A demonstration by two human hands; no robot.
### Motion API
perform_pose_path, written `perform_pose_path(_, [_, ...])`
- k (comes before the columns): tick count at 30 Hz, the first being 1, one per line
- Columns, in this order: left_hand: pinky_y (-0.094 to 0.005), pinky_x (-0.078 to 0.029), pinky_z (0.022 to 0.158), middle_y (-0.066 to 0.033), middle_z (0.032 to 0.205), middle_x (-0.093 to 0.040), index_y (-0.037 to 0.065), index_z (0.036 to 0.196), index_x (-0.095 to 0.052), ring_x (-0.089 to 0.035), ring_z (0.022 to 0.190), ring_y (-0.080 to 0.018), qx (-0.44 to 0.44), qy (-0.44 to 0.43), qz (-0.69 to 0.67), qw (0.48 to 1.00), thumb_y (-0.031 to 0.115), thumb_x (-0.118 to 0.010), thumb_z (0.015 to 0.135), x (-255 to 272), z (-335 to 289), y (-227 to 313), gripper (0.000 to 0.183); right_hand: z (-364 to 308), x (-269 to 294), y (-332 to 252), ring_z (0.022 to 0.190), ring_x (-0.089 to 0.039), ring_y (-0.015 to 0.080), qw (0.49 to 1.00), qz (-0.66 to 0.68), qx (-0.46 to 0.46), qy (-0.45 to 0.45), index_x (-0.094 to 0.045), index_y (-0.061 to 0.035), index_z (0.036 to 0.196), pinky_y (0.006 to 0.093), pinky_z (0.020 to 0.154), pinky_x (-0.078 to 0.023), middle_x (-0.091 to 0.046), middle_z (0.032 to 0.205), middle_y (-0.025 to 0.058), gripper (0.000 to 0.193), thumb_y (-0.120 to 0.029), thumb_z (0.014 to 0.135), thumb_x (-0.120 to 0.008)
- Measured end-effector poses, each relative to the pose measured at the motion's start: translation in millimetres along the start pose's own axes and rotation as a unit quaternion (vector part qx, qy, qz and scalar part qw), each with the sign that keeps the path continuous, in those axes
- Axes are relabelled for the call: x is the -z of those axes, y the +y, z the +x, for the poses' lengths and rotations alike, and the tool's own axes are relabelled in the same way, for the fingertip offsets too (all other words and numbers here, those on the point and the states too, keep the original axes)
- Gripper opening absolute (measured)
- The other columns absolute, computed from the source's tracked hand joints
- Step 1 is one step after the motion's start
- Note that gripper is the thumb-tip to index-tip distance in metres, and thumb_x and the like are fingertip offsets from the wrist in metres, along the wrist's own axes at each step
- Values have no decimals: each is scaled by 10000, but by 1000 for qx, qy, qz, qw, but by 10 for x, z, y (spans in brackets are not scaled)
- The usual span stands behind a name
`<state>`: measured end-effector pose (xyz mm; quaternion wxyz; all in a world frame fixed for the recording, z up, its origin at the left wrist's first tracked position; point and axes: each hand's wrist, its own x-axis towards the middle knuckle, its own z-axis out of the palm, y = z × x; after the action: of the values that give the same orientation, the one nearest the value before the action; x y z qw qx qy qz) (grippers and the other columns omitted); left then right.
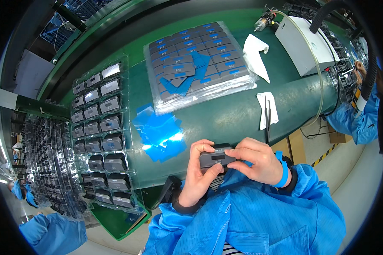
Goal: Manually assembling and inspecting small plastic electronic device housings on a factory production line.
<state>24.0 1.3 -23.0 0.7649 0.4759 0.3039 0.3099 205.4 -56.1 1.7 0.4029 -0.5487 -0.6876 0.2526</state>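
Observation:
Over the near edge of the green work surface, a small dark grey electronic device point(212, 160) with a black window in its face is held between both hands. My left hand point(197, 176) grips its left end, thumb on the lower edge and fingers around the top. At the other end, my right hand point(256, 159) has its fingertips and thumb closed on the right side. A blue strap circles the right wrist. Nearest to the left hand lies a pile of shiny blue film sheets point(161, 138).
Clear trays point(127, 144) of similar devices stand on the left, beside tall tray stacks point(47, 165). Grey panels with blue film fill another tray point(159, 104) at the back. Black tweezers point(267, 117) rest on a white cloth point(261, 100). A white box point(304, 46) stands back right; co-workers' sleeves show both sides.

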Motion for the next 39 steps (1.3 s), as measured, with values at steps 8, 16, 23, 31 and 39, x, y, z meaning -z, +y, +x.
perform_pose_path(8, [-263, -479, 697, -78, 1229, -370, 84, 1104, -407, -578, 831, -152, 3, -2, -16, 1000, 18, -622, 814, -10, 2, -6, 367, -2, 29, 5, 738, -573, 269, 1000, -1, -3, -11, -637, -8, 980, 346, 637, -480, -571, 806, 93, 318, -47, 681, -737])
perform_pose_path(16, [-270, -482, 714, -81, 1230, -345, 75, 1103, -403, -570, 830, -147, -22, -6, 33, 999, 22, -619, 826, -10, 3, 21, 356, 54, 79, -3, 728, -564, 256, 1000, -9, 2, -3, -656, -34, 975, 338, 627, -464, -569, 799, 81, 321, -79, 673, -752])
perform_pose_path(23, [-267, -482, 710, -100, 1196, -324, 48, 1129, -383, -539, 837, -133, -41, -34, 56, 997, 2, -588, 844, -20, 23, 11, 355, 15, 55, -38, 721, -561, 254, 999, 7, -31, 1, -655, -24, 967, 336, 621, -461, -564, 790, 83, 302, -66, 681, -741])
perform_pose_path(31, [-262, -451, 773, -99, 1172, -354, 61, 1146, -373, -481, 945, -134, -68, -26, 73, 995, 24, -620, 829, -11, 46, -44, 404, -5, 30, -35, 700, -560, 249, 998, 27, -47, 17, -649, -3, 971, 334, 593, -462, -559, 778, 92, 304, -40, 682, -734])
perform_pose_path(39, [-274, -418, 860, -92, 1180, -370, 68, 1154, -377, -441, 1052, -155, -21, -2, 13, 1000, 18, -635, 808, -20, 32, 7, 435, 16, 22, -29, 680, -568, 209, 1000, 16, -21, 14, -668, -12, 992, 298, 584, -465, -572, 808, 87, 344, -36, 664, -770])
